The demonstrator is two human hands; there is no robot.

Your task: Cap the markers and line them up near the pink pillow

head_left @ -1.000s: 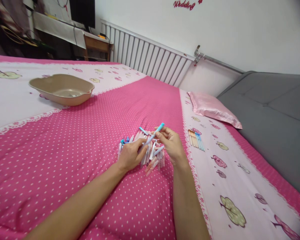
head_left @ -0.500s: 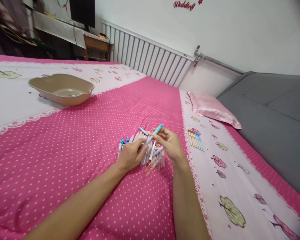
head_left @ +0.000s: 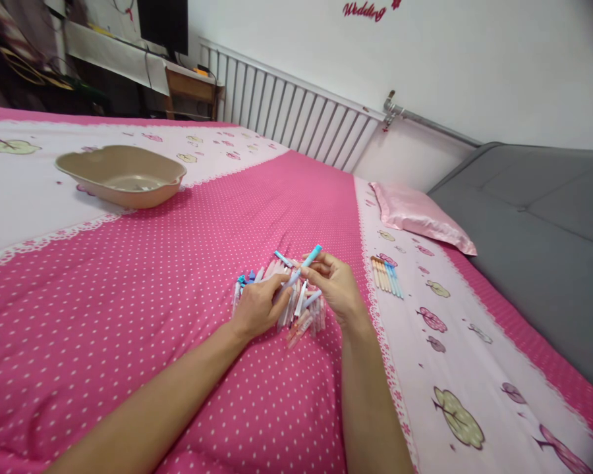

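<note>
A heap of pastel pens (head_left: 296, 308) lies on the pink dotted bedspread (head_left: 178, 289). Both of my hands hover over the heap and share one blue-capped pen (head_left: 304, 264), which tilts up to the right. My left hand (head_left: 257, 304) pinches its lower barrel. My right hand (head_left: 337, 286) grips it near the blue cap with curled fingers. To the right, a short row of sorted pens (head_left: 387, 275), orange ones and blue ones side by side, lies on the pale border of the spread.
A beige heart-shaped bowl (head_left: 121, 175) sits at the far left of the bed. A pink pillow (head_left: 420, 214) lies by the wall, next to a grey sofa (head_left: 538, 250). A white radiator (head_left: 296, 118) runs along the back wall.
Almost nothing differs: both hands stay on the blue-capped pen, which has dipped very slightly toward the heap.
</note>
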